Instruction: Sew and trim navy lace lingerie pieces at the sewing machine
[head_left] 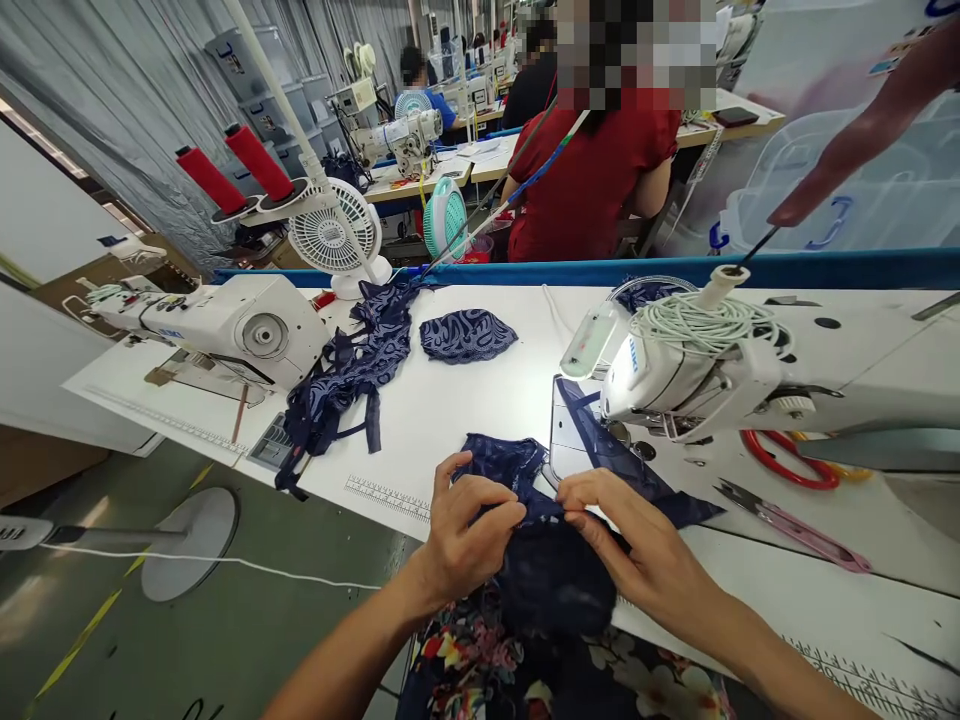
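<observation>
My left hand (pixel 474 525) pinches the edge of a dark navy fabric piece (pixel 555 580) at the table's front edge. Opposite it, my right hand (pixel 626 520) grips the same piece between thumb and fingers. The fabric hangs down between both hands over a floral garment, and part of it lies on the tabletop; its full shape is hidden. Just beyond my right hand stands a white sewing machine (pixel 675 385), with sheer navy fabric (pixel 615 440) lying by its needle area. Pink-handled thread snips (pixel 802 530) rest to the right.
A patterned navy piece (pixel 469 335) and a heap of navy pieces (pixel 360 360) lie left of centre. Another sewing machine (pixel 225 325) stands far left, near a white fan (pixel 336 225). Red-handled scissors (pixel 787 462) lie right. A person in red (pixel 577 190) sits beyond the table.
</observation>
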